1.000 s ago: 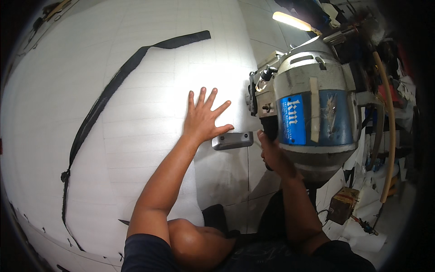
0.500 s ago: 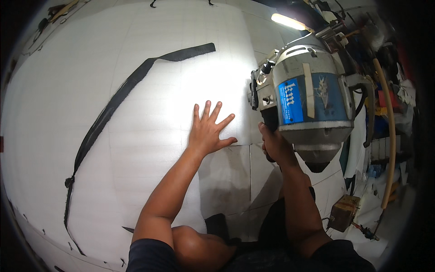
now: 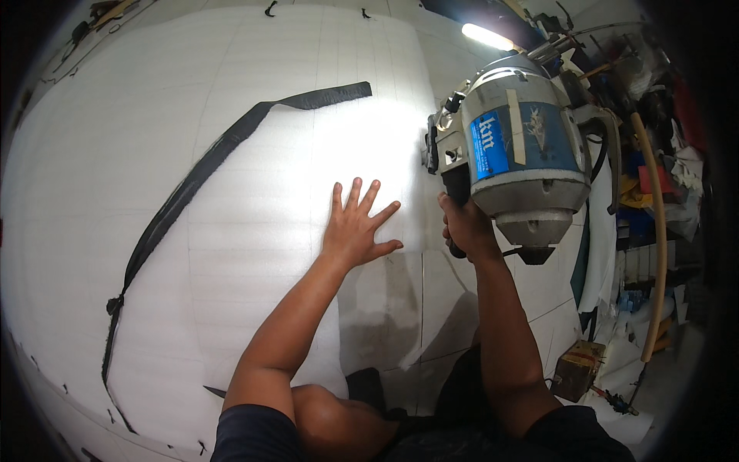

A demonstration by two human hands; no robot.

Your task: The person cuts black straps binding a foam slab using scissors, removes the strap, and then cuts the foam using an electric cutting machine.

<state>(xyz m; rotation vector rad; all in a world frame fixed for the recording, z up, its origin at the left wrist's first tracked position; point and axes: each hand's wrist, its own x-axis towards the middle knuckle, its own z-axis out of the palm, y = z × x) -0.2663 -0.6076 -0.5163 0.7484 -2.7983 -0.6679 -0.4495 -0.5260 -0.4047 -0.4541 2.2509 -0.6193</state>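
Observation:
My left hand lies flat, fingers spread, on a big sheet of white foam fabric spread over the cutting table. My right hand grips the black handle of a grey upright electric cutting machine with a blue label. The machine stands just right of my left hand, at the edge of the white sheet. A long dark strip curves across the sheet from upper middle to lower left.
A lit tube lamp hangs above the machine. Clutter of tools, cloth and a curved wooden stick fills the right side. A small brown box sits on the floor at lower right.
The cutting machine and my right hand have moved forward, away from me, along the sheet. My left hand has slid forward with it, still flat on the fabric.

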